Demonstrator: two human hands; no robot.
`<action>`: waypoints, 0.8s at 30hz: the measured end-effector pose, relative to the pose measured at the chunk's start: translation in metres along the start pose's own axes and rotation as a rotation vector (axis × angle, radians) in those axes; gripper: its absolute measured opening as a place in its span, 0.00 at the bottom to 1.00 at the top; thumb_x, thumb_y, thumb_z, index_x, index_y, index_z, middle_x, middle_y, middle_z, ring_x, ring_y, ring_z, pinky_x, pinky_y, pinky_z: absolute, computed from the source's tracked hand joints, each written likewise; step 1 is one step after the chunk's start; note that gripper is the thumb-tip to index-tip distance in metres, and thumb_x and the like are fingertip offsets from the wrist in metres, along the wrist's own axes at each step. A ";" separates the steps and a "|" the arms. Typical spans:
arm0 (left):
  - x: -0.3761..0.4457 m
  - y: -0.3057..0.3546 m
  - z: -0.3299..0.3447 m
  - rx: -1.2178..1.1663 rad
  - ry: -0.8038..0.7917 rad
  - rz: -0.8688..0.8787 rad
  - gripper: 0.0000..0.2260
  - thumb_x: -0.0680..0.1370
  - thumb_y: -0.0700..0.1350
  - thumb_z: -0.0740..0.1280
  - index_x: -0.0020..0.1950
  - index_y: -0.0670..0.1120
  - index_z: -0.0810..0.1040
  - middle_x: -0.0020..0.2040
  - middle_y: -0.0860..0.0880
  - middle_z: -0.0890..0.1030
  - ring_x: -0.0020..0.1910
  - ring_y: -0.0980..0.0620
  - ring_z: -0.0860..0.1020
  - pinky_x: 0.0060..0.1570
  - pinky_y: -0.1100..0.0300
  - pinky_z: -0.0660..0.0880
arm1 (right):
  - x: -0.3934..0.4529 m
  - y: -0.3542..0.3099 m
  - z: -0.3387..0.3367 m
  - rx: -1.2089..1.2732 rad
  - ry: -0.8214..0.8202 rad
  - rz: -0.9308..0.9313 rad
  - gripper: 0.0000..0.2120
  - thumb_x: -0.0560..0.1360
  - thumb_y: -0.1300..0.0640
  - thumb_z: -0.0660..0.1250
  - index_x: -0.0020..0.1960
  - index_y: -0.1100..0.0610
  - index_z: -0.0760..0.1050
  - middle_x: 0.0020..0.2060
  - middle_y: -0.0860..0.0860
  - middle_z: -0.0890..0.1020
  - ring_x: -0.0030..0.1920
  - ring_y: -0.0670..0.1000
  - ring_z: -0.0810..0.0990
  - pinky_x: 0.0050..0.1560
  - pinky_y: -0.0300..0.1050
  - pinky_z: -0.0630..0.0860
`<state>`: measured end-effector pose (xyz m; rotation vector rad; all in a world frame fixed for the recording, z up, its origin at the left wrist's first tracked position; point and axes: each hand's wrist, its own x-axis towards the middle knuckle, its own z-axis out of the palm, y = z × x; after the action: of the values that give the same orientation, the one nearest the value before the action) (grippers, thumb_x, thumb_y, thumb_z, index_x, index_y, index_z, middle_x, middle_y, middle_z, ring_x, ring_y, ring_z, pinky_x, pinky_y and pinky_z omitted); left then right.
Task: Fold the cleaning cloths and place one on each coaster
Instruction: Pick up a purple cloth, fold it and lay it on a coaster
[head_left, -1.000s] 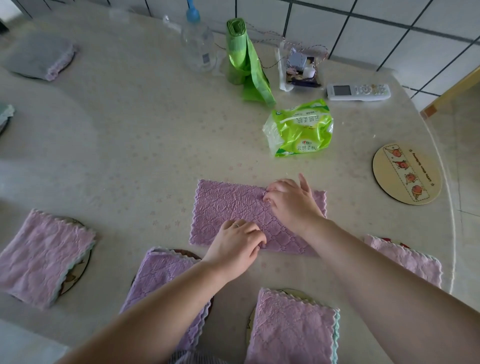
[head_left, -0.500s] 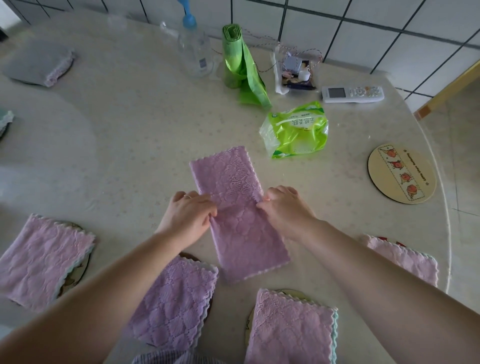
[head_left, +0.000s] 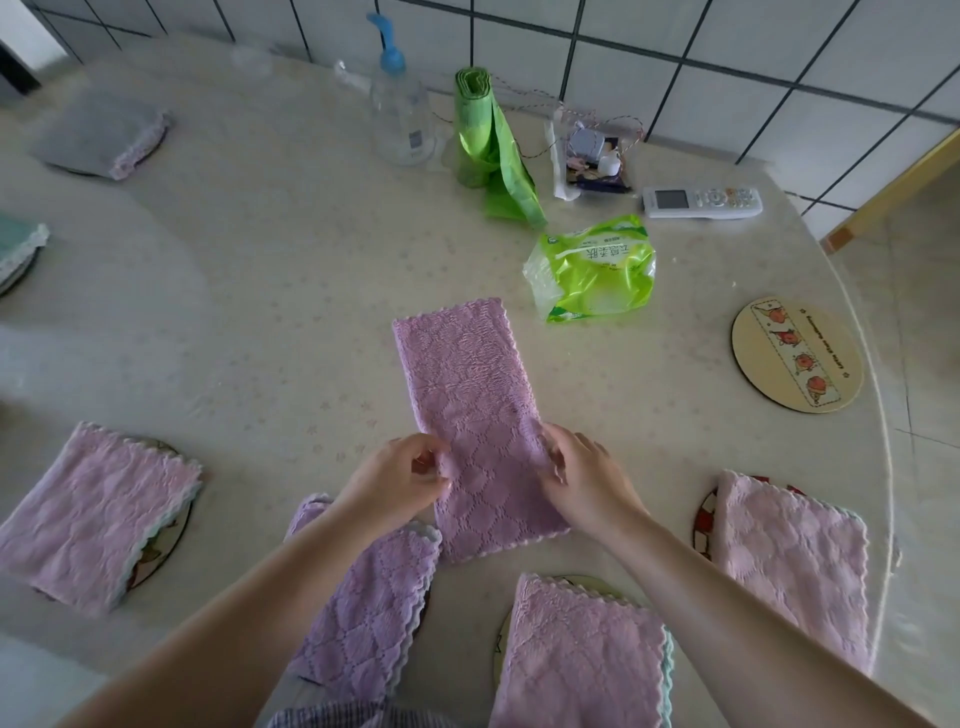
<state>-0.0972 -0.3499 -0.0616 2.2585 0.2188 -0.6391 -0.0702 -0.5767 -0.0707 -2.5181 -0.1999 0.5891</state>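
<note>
A pink quilted cloth (head_left: 467, 395), folded into a long strip, lies lengthwise on the table, pointing away from me. My left hand (head_left: 395, 480) pinches its left edge near the near end. On the opposite edge, my right hand (head_left: 587, 478) holds the strip. Several folded pink cloths lie on coasters near me: one far left (head_left: 93, 519), one under my left forearm (head_left: 363, 608), one at the front (head_left: 576, 654), one at the right (head_left: 795, 556). A round bare coaster (head_left: 797, 356) with a fruit strip lies at the right.
Behind the strip are a green tissue pack (head_left: 592, 267), a green bag roll (head_left: 485, 140), a pump bottle (head_left: 400, 114), a small box of bits (head_left: 592, 156) and a white remote (head_left: 701, 201). A grey cloth (head_left: 101, 135) and a teal one (head_left: 18, 244) lie far left. The table edge curves at the right.
The strip has been turned from lying crosswise to lengthwise. Both hands slid down its sides toward the near end.
</note>
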 end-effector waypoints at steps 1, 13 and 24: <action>-0.001 0.001 0.001 -0.031 0.009 -0.003 0.09 0.72 0.44 0.67 0.51 0.55 0.76 0.47 0.53 0.80 0.47 0.54 0.79 0.49 0.56 0.77 | 0.000 -0.001 0.000 -0.006 -0.008 0.006 0.27 0.75 0.55 0.62 0.72 0.49 0.61 0.60 0.51 0.75 0.60 0.56 0.73 0.58 0.49 0.70; -0.015 0.015 -0.008 -0.667 -0.218 -0.240 0.17 0.77 0.37 0.60 0.61 0.53 0.74 0.44 0.48 0.77 0.36 0.55 0.73 0.34 0.61 0.66 | -0.007 -0.010 -0.018 0.733 -0.038 0.232 0.18 0.75 0.67 0.62 0.60 0.50 0.69 0.44 0.52 0.80 0.39 0.50 0.78 0.38 0.44 0.76; -0.048 0.013 0.013 -0.669 -0.016 -0.177 0.21 0.74 0.26 0.60 0.57 0.49 0.79 0.51 0.51 0.80 0.48 0.55 0.77 0.48 0.63 0.75 | -0.064 -0.002 -0.033 0.887 -0.170 0.276 0.17 0.77 0.72 0.55 0.52 0.56 0.79 0.44 0.50 0.83 0.39 0.42 0.81 0.43 0.31 0.77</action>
<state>-0.1389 -0.3658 -0.0364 1.5992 0.5418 -0.5673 -0.1123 -0.6074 -0.0213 -1.6393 0.2992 0.7839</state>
